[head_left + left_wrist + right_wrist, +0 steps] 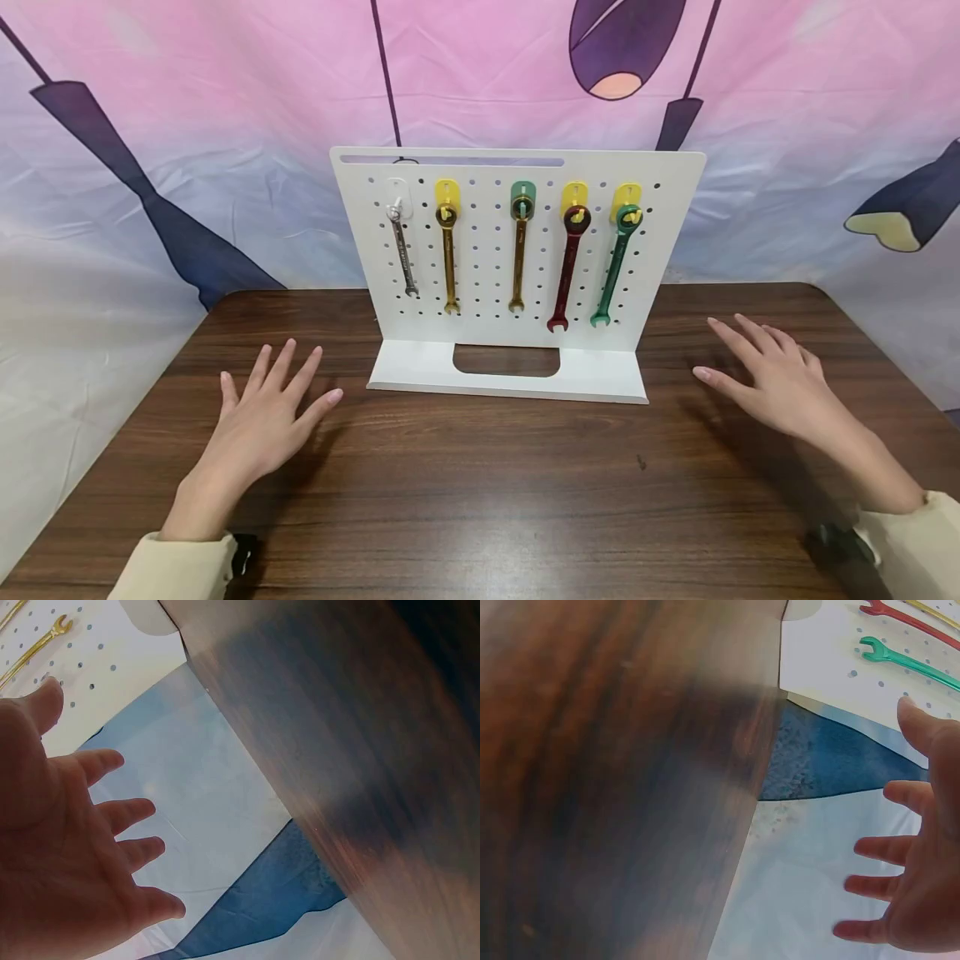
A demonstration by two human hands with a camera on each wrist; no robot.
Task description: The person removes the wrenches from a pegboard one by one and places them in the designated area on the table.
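Note:
A white pegboard [487, 275] stands upright on the table with several wrenches hung from hooks. From left to right they are a small silver wrench [403, 254], a gold wrench [449, 262], a bronze-gold wrench [519, 262], a dark red wrench [567, 271] and a green wrench [615, 267]. To the left of the board, my left hand [262, 421] hovers over the table, fingers spread and holding nothing. My right hand [780, 383] is off to the board's right, fingers extended and likewise free of any object. The green wrench [911, 664] also shows beyond the right thumb in the right wrist view.
The brown wood-grain table [487, 492] lies under everything. Behind it hangs a pink and blue printed cloth [480, 75]. The pegboard's base [420, 367] has a cut-out in its middle, and yellow, green and white hook plates hold the wrenches.

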